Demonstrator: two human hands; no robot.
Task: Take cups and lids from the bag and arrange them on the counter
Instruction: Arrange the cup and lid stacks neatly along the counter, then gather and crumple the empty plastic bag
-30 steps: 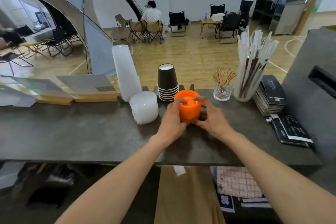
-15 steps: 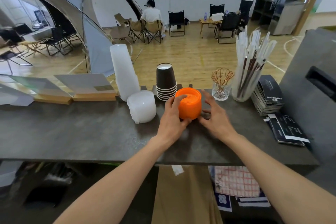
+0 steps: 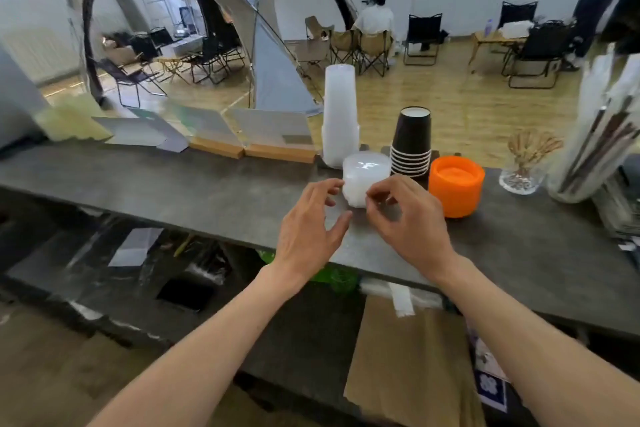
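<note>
Hands (image 3: 360, 218) open beside white lids (image 3: 363, 180)

Lid stack (image 3: 365, 177) on counter (image 3: 173, 191), tall cup stack (image 3: 340, 114) behind it, paper cups (image 3: 411, 146) right, lid tub (image 3: 455, 185) further right; hands (image 3: 308, 229) (image 3: 408, 218) possibly touching lid stack.

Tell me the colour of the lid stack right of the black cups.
Orange lids, head view.

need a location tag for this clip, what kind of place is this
Probably a drinks stall or pop-up café counter inside a large hall. The counter holds a stack of black paper cups, orange lids and a jar of straws; behind it are a tent and folding chairs on wood flooring.
</note>
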